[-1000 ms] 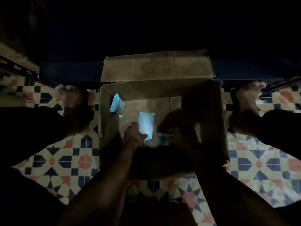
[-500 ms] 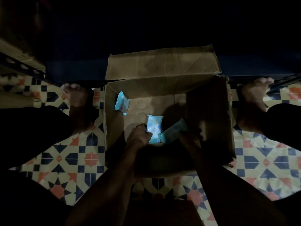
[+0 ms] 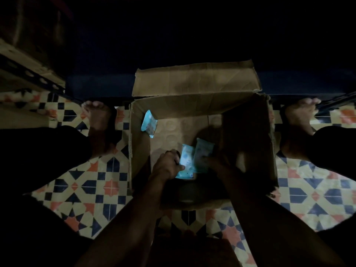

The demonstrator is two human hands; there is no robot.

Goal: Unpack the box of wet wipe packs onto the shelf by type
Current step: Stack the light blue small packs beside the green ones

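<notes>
**Two packs gathered, one left in the far corner**

Gripping from the left, the left hand [image 3: 168, 166] has its fingers curled round the near edge of a pale blue wipe pack [image 3: 185, 163], holding it on end low inside the cardboard box [image 3: 138, 151]. Just to the right, the right hand [image 3: 215, 164] sits in deep shadow; it appears to pinch the lower part of a second, greener pack [image 3: 202, 155], though the fingers themselves are too dark to make out clearly. The two packs touch and overlap slightly, the greener one leaning over the blue one's right edge. Holding them side by side like this probably lets the person compare their type before lifting them out together.

Both forearms reach down over the near wall of the box, which stands on a patterned tile floor [image 3: 92, 182] between the person's bare feet. The box floor beyond the hands is bare cardboard.

Farther off, a third pack [image 3: 148, 122] leans upright against the left wall near the far-left corner, well apart from the hands. The far flap [image 3: 194, 79] is folded back, keeping the opening clear for reaching in.

At the far left, the edge of a metal shelf [image 3: 28, 70] shows dimly; what lies on it cannot be told. With so few packs left, the unpacking looks almost finished.
</notes>
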